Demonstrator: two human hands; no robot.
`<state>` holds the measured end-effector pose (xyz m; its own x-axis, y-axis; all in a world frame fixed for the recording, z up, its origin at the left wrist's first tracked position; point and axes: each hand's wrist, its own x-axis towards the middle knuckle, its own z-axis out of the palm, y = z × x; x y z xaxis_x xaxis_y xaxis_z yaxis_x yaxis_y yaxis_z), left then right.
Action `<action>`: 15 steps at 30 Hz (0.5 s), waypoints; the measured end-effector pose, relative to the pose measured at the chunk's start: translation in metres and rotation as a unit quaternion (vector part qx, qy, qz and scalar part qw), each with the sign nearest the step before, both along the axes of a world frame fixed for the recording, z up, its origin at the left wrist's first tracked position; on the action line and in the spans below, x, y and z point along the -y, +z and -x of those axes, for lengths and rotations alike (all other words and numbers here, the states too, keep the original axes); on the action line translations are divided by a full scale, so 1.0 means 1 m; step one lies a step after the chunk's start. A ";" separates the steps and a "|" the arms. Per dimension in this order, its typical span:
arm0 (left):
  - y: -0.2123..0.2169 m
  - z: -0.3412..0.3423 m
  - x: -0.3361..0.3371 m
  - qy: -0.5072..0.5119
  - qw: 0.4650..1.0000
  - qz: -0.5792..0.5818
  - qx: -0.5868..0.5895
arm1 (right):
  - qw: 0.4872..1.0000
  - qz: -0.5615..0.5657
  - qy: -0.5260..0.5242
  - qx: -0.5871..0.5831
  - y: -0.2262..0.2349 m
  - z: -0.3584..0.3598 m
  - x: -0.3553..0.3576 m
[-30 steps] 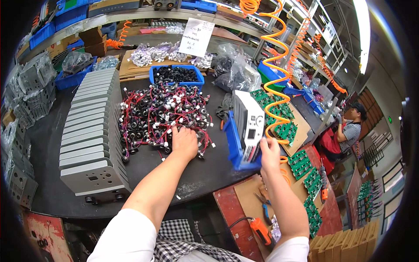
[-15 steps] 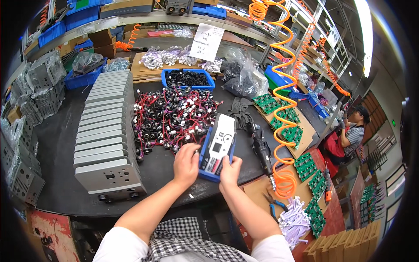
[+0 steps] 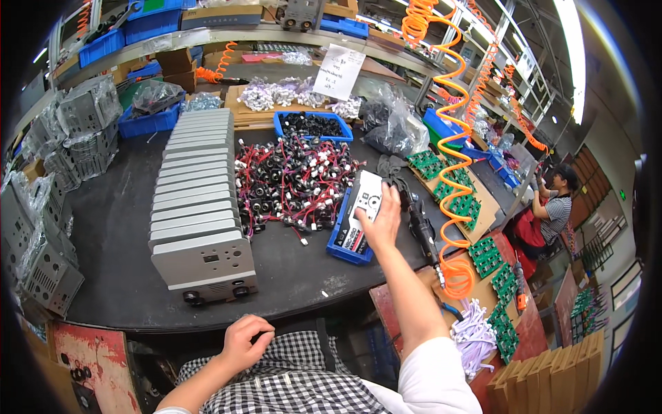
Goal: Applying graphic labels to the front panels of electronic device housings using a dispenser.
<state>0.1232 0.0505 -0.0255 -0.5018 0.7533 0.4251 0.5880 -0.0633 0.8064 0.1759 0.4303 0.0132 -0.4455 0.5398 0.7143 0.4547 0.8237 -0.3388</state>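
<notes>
My right hand [image 3: 383, 219] lies over the right side of a white and black printed panel [image 3: 365, 207], thumb on its face and fingers along its far right edge. The panel, with cut-outs and printing, sits tilted in a small blue bin [image 3: 348, 255]. Low in front of the bench, over my checkered apron [image 3: 289, 369], my left hand [image 3: 247, 343] is closed with curled fingers. Whatever it may hold is hidden. Left of the bin, a row of grey metal housings [image 3: 203, 262] stands upright. Between them lies a heap of wired black connectors [image 3: 296, 183].
Behind the heap stands a blue tray of black parts [image 3: 314, 126]. A power screwdriver [image 3: 422, 234] and a coiled orange hose [image 3: 455, 200] are at the right, beside green circuit boards [image 3: 486, 257]. Plastic-wrapped housings [image 3: 41, 241] pile up at far left. A person [image 3: 555, 200] works at right.
My left hand has left the panel and come down toward my apron. The right hand has shifted up to the panel's right side. The view has turned slightly, moving the bench contents rightward.
</notes>
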 end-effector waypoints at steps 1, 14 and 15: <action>0.000 0.002 0.005 0.005 1.000 -0.006 0.002 | 0.999 0.019 -0.009 -0.035 -0.011 0.007 -0.006; 0.010 -0.001 0.028 0.046 0.997 -0.056 -0.016 | 0.998 0.002 -0.065 -0.004 -0.007 0.036 -0.021; 0.009 -0.001 0.037 0.059 0.997 -0.053 -0.010 | 0.995 -0.052 -0.088 0.012 -0.003 0.037 -0.015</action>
